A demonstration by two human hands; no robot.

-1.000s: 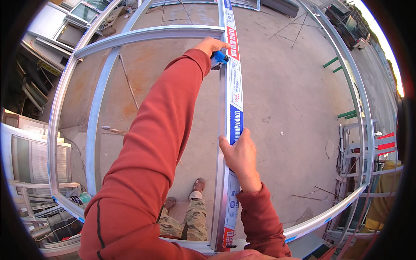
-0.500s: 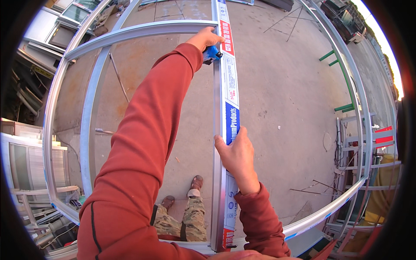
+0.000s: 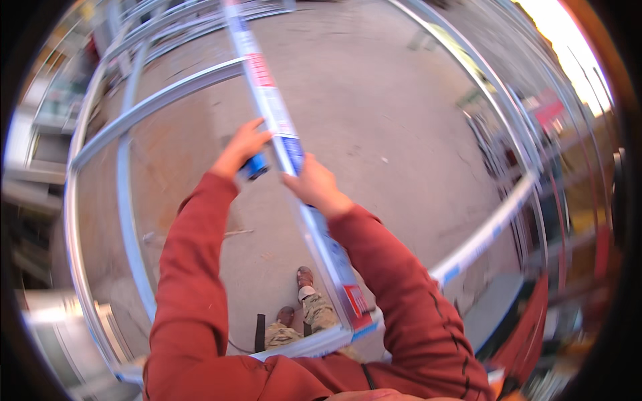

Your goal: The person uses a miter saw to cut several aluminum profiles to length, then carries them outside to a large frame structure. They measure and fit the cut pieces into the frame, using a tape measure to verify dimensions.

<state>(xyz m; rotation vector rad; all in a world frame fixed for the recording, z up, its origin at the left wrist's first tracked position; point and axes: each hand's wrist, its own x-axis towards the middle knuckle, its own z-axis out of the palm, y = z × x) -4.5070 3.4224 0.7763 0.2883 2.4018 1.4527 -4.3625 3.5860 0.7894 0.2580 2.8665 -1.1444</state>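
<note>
A long aluminium bar (image 3: 273,100), its face covered in white, blue and red printed film, runs away from me as the middle member of a metal frame. My right hand (image 3: 315,182) is wrapped over this bar, thumb on the near left side and fingers across its top. Just left of the bar, my left hand (image 3: 244,148) grips a small blue-and-black tool (image 3: 255,166), which hangs below the fingers; motion blur hides its exact kind. The left fingertips lie close to the bar's edge; I cannot tell whether they touch.
A crossbar (image 3: 167,93) joins the middle bar to the frame's left side (image 3: 75,220). The near rail (image 3: 301,347) passes in front of my body, and the right rail (image 3: 491,224) curves away. Concrete floor (image 3: 401,134) lies below. Metal stock (image 3: 40,127) is stacked at left.
My left hand has come back toward me along the bar with the blue tool, now off the bar's side. My right hand stays on the bar. The view has turned and shifted.
</note>
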